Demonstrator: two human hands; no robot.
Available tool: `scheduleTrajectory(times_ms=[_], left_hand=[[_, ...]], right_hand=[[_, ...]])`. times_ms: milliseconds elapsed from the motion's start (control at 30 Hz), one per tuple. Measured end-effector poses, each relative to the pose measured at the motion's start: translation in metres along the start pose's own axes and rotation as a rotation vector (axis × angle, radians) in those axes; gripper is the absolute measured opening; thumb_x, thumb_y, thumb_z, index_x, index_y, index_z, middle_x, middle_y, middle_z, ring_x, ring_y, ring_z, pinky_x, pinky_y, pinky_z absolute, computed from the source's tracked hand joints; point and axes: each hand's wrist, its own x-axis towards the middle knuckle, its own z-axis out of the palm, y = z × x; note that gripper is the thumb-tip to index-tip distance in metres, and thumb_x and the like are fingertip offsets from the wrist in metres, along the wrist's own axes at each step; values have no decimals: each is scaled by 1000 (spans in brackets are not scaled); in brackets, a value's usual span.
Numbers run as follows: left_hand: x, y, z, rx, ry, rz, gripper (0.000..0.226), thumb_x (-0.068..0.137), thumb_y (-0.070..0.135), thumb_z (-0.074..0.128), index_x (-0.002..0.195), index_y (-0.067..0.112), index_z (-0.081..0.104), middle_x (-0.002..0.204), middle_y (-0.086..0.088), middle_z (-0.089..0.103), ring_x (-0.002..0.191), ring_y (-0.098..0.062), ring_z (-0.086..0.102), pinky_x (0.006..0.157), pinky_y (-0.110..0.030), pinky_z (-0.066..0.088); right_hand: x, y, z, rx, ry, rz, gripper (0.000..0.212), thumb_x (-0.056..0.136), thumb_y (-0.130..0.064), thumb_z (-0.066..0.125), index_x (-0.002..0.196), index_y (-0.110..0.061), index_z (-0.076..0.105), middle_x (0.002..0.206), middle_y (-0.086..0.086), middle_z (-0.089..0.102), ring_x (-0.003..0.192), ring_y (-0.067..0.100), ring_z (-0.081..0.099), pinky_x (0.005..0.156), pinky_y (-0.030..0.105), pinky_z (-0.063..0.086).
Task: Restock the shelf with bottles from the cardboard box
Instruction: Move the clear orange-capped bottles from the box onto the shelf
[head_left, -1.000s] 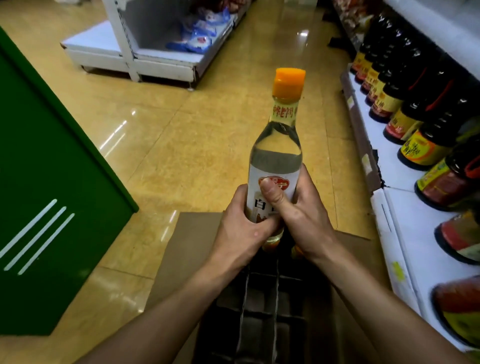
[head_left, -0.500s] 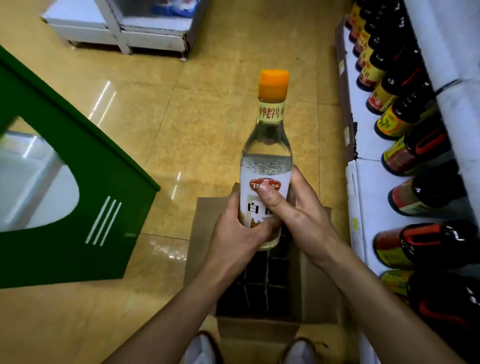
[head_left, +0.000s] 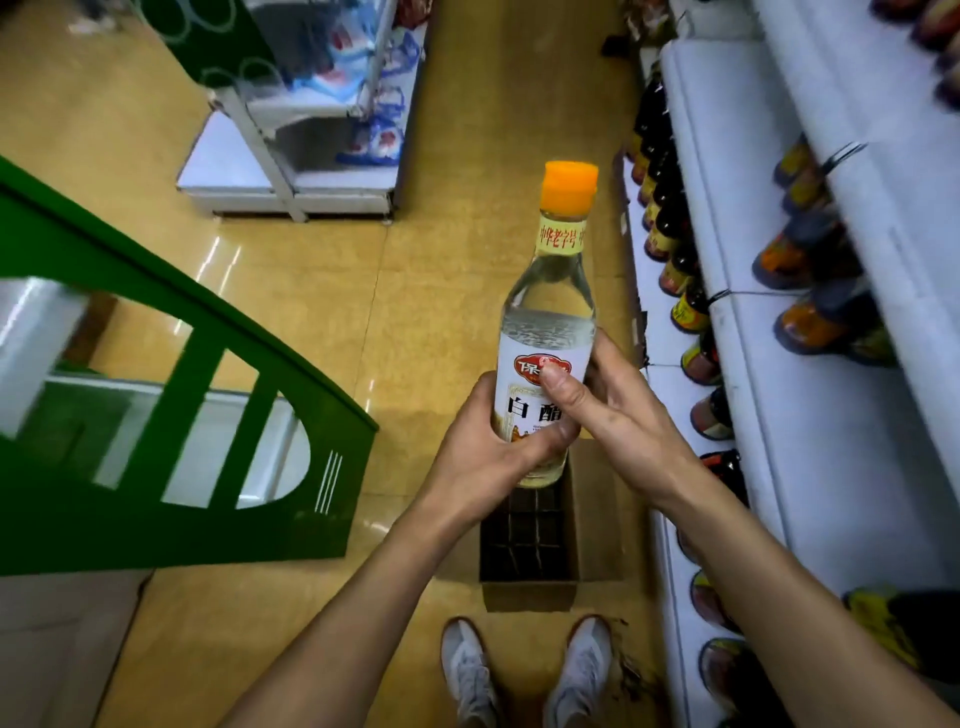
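Item 1, bottle (head_left: 548, 312): I see it held in the air directly above the cardboard box (head_left: 530, 597), roughly upright with its top leaning slightly toward the shelf (head_left: 831, 467), and touching neither.

Left hand (head_left: 483, 457): closed round the lower body of the bottle, with the thumb lying across the bottom of the label.

Right hand (head_left: 623, 426): also gripping the bottle. Its thumb rests on the front of the label and its fingers wrap the far right side.

Bottle's look: clear glass and clear liquid, with an orange cap (head_left: 569, 184) and a yellow neck band printed in red. The white label carries a red emblem and large black characters, partly covered by my thumbs.

Item 2, cardboard box: it sits open on the floor (head_left: 415, 260), just beside the shelf's base. I can see dark dividers (head_left: 524, 525) inside, but I cannot tell what the cells hold.

Item 3, shelf: white, with tiers along my right. Dark sauce bottles (head_left: 670, 228) with yellow and red labels stand in rows, blurred toward the edge of the view.

Item 4, shoes (head_left: 470, 670): a grey pair on the floor, just short of the box.

Item 5, green fixture (head_left: 182, 415): a panel with cut-out windows, to my left.

Item 6, white display rack (head_left: 291, 176): across the aisle, holding blue-and-white packets.
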Motion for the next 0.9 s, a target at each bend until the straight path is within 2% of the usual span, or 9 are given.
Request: scheduleTrajectory(times_ms=[67, 133, 267, 433, 533, 633, 700, 800, 900], left_hand=[[-13, 33, -3, 15, -20, 38, 53, 83, 29, 85, 128, 22, 57, 111, 2, 75, 98, -8, 73, 82, -25, 60], [-22, 61, -2, 29, -52, 72, 55, 81, 34, 83, 128, 26, 57, 111, 4, 75, 100, -7, 73, 85, -26, 61], [-42, 114, 10, 13, -122, 131, 45, 88, 20, 81, 126, 24, 58, 110, 4, 76, 95, -2, 73, 78, -19, 58], [-67, 174, 41, -17, -218, 202, 43, 89, 23, 79, 126, 24, 57, 111, 6, 77, 99, -4, 74, 77, -19, 57], [-79, 208, 67, -30, -280, 244, 42, 88, 25, 78, 124, 22, 57, 107, 6, 78, 96, -4, 75, 76, -17, 57], [-88, 238, 96, -34, -338, 291, 54, 77, 42, 78, 122, 23, 55, 107, 2, 78, 96, -7, 75, 77, -20, 59], [-95, 259, 117, -46, -389, 327, 57, 74, 44, 77, 122, 23, 53, 103, 10, 78, 95, -2, 74, 77, -18, 58], [-102, 284, 149, -74, -451, 383, 53, 83, 35, 82, 124, 24, 50, 99, 15, 78, 92, 4, 73, 74, -14, 56], [-110, 308, 180, -57, -497, 459, 60, 78, 43, 81, 127, 32, 48, 114, 7, 76, 104, -5, 74, 86, -25, 60]], right_hand=[[-12, -35, -2, -2, 34, -24, 64, 84, -60, 70, 138, -29, 55, 134, -8, 68, 129, 12, 61, 111, 50, 48], [-24, -68, -8, -8, 59, -43, 65, 83, -64, 70, 137, -31, 55, 134, -9, 68, 129, 11, 61, 110, 49, 49], [-52, -119, -25, -19, 120, -85, 67, 80, -70, 70, 135, -35, 56, 131, -9, 69, 126, 10, 63, 109, 48, 50], [-89, -178, -62, -79, 196, -143, 48, 92, -49, 69, 134, -29, 58, 126, -10, 73, 120, 6, 67, 104, 41, 53], [-114, -209, -88, -117, 246, -192, 45, 88, -47, 66, 130, -33, 59, 119, -13, 74, 112, 3, 70, 92, 30, 57], [-139, -234, -118, -129, 303, -241, 45, 84, -48, 66, 126, -32, 60, 112, -14, 76, 105, 2, 72, 83, 25, 60], [-156, -251, -137, -118, 341, -263, 46, 82, -49, 67, 125, -32, 61, 110, -12, 77, 103, 4, 73, 77, 22, 60], [-178, -272, -165, -132, 416, -294, 49, 80, -54, 70, 125, -36, 63, 115, -9, 76, 107, 8, 73, 88, 32, 61], [-204, -292, -192, -140, 500, -339, 45, 79, -52, 71, 121, -36, 65, 111, -9, 78, 104, 7, 74, 90, 36, 62]])
